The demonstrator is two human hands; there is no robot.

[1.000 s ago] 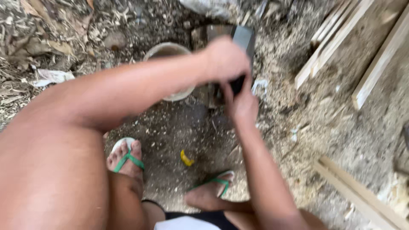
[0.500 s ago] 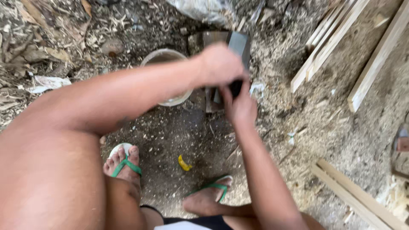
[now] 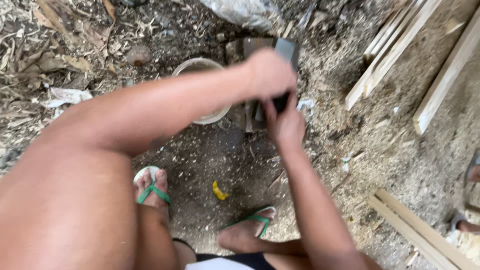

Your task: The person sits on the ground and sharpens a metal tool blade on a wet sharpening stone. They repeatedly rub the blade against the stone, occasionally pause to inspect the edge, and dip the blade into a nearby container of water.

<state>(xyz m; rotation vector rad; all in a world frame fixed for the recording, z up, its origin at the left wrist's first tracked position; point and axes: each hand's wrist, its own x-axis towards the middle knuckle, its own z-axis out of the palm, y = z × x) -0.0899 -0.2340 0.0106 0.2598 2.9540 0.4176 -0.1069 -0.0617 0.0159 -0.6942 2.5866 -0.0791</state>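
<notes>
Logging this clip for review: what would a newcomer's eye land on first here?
First, the two bare hands meeting at upper centre: the left hand is closed over a dark handle and the right hand grips just below it, with a flat grey blade showing above. Just left of them a pale round bowl sits on the sawdust-strewn ground. Wooden slats lie at the upper right, and green-strapped sandals show at the bottom.

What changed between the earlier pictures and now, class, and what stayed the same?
Little changed. The left hand and right hand remain closed on the grey flat blade beside the white bowl, shifting only slightly. The sandalled feet and the wooden slats stayed put.
</notes>
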